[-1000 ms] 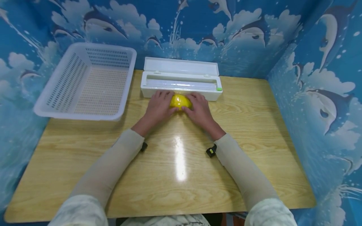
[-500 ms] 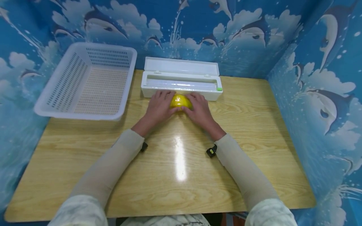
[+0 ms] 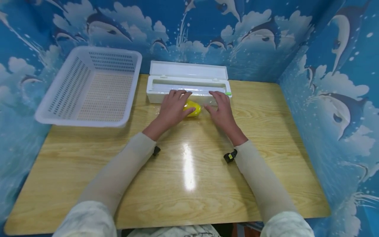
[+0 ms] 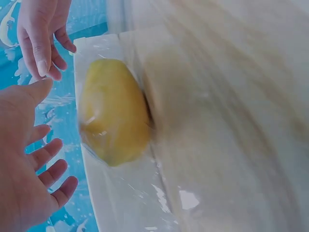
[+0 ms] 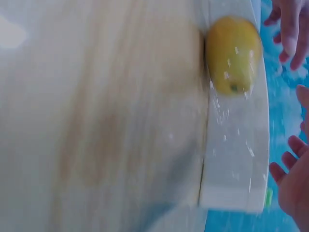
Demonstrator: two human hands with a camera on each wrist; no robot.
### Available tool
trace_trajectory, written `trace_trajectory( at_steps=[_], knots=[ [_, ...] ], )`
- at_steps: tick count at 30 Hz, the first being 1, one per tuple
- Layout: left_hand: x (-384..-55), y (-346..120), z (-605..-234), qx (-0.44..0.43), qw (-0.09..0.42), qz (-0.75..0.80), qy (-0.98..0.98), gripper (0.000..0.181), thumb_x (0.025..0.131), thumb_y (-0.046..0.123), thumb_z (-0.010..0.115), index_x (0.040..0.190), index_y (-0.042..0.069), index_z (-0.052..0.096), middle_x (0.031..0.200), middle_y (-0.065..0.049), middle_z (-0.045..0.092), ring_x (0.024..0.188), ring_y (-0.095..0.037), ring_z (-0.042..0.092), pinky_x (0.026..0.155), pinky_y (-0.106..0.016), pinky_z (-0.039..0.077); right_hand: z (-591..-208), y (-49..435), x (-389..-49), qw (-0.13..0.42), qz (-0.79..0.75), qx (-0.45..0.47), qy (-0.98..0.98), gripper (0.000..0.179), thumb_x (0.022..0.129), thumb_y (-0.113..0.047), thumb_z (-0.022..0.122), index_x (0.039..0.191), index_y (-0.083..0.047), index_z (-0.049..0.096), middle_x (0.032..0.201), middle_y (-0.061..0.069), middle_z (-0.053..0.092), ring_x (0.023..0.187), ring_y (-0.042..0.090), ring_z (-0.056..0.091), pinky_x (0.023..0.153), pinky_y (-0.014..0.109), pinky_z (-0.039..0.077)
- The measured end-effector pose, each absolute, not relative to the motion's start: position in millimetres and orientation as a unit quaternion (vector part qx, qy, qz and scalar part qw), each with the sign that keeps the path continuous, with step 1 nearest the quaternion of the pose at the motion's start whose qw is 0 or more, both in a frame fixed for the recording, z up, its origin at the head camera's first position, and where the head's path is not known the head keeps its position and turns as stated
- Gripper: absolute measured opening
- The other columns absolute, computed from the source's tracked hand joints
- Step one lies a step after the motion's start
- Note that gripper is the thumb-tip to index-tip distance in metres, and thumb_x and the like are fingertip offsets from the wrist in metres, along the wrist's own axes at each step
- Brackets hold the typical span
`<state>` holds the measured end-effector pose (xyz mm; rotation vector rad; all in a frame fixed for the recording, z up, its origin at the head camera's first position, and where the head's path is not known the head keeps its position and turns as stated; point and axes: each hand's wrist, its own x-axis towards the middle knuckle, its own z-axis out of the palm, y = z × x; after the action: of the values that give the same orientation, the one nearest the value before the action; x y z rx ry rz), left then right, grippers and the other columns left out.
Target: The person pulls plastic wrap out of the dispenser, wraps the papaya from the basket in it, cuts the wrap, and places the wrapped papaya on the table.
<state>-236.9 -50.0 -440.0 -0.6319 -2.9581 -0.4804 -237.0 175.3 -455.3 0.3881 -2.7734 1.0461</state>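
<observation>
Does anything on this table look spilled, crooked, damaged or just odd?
Nothing looks spilled or damaged. The only untidy bit is the wrinkled clear plastic film extending past the oval yellow fruit. The long white box has its white lid flipped back, and the white slotted plastic basket sits upright.

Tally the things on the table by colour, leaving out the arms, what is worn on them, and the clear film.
White: 2, the basket and the wrap box with its lid open
Yellow: 1, the film-covered fruit
Total: 3
</observation>
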Motion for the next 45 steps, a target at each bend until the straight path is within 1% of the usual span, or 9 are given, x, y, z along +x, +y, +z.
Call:
trace_trajectory(
  at_steps=[5,10,14,18,21,25,30,37,45],
  knots=[
    [-245,-37,-430,-0.223,0.062,-0.165,-0.959,0.064,0.097,0.053,0.06,0.149,0.02,0.046,0.148,-0.006,0.049,0.131,-0.03,0.042,0.107,-0.048,0.039,-452,202,-248,0.12,0.381,0.089,-0.913,0.057,0.097,-0.028,0.069,0.148,-0.011,0.048,0.15,0.014,0.041,0.143,0.029,0.031,0.119,0.049,0.03],
    [-256,-20,-423,-0.242,0.07,-0.182,-0.95,0.055,0.099,0.049,0.06,0.145,0.021,0.052,0.145,-0.003,0.052,0.132,-0.028,0.043,0.109,-0.046,0.038,-461,225,-259,0.133,0.418,0.066,-0.896,0.058,0.095,-0.025,0.073,0.146,-0.009,0.049,0.149,0.013,0.041,0.138,0.027,0.034,0.113,0.049,0.035],
    [-265,-6,-420,-0.267,0.066,-0.194,-0.942,0.047,0.1,0.044,0.061,0.141,0.02,0.057,0.141,-0.002,0.058,0.129,-0.027,0.048,0.108,-0.045,0.041,-471,238,-265,0.136,0.451,0.07,-0.88,0.058,0.092,-0.021,0.075,0.143,-0.005,0.052,0.146,0.015,0.043,0.135,0.027,0.038,0.11,0.05,0.038],
    [-273,7,-420,-0.283,0.063,-0.195,-0.937,0.04,0.101,0.039,0.061,0.136,0.02,0.062,0.136,0.0,0.062,0.124,-0.024,0.052,0.104,-0.043,0.044,-481,244,-270,0.121,0.491,0.07,-0.86,0.058,0.091,-0.017,0.076,0.143,-0.004,0.052,0.146,0.015,0.042,0.133,0.027,0.043,0.111,0.045,0.041],
    [-279,17,-419,-0.289,0.05,-0.191,-0.937,0.036,0.102,0.037,0.06,0.133,0.021,0.064,0.135,0.001,0.063,0.121,-0.023,0.054,0.103,-0.041,0.044,-486,244,-273,0.104,0.528,0.062,-0.841,0.06,0.092,-0.014,0.075,0.144,-0.003,0.05,0.147,0.016,0.04,0.134,0.029,0.045,0.113,0.042,0.042],
    [-287,28,-419,-0.295,0.033,-0.187,-0.936,0.033,0.102,0.036,0.06,0.131,0.02,0.066,0.132,0.001,0.065,0.118,-0.022,0.056,0.103,-0.04,0.045,-488,243,-277,0.089,0.562,0.051,-0.821,0.06,0.091,-0.01,0.075,0.145,-0.001,0.048,0.149,0.017,0.036,0.138,0.032,0.044,0.116,0.041,0.041],
    [-296,40,-419,-0.306,0.029,-0.183,-0.934,0.032,0.103,0.034,0.059,0.13,0.02,0.067,0.129,0.003,0.067,0.117,-0.022,0.058,0.101,-0.039,0.047,-490,242,-279,0.069,0.563,0.03,-0.823,0.063,0.092,-0.012,0.074,0.147,-0.004,0.046,0.153,0.016,0.036,0.141,0.029,0.043,0.115,0.039,0.042],
    [-308,53,-421,-0.307,0.012,-0.202,-0.93,0.03,0.102,0.03,0.061,0.128,0.018,0.069,0.124,0.001,0.07,0.114,-0.022,0.061,0.099,-0.039,0.05,-493,241,-282,0.094,0.582,0.024,-0.807,0.06,0.089,-0.008,0.077,0.144,-0.004,0.052,0.15,0.016,0.044,0.136,0.028,0.049,0.107,0.033,0.049],
    [-315,59,-422,-0.285,-0.022,-0.228,-0.931,0.03,0.104,0.029,0.058,0.129,0.018,0.069,0.125,0.001,0.069,0.117,-0.02,0.059,0.101,-0.038,0.049,-498,246,-283,0.095,0.589,0.003,-0.802,0.058,0.09,-0.015,0.076,0.143,-0.008,0.055,0.15,0.011,0.05,0.135,0.025,0.054,0.105,0.031,0.051]
  ],
)
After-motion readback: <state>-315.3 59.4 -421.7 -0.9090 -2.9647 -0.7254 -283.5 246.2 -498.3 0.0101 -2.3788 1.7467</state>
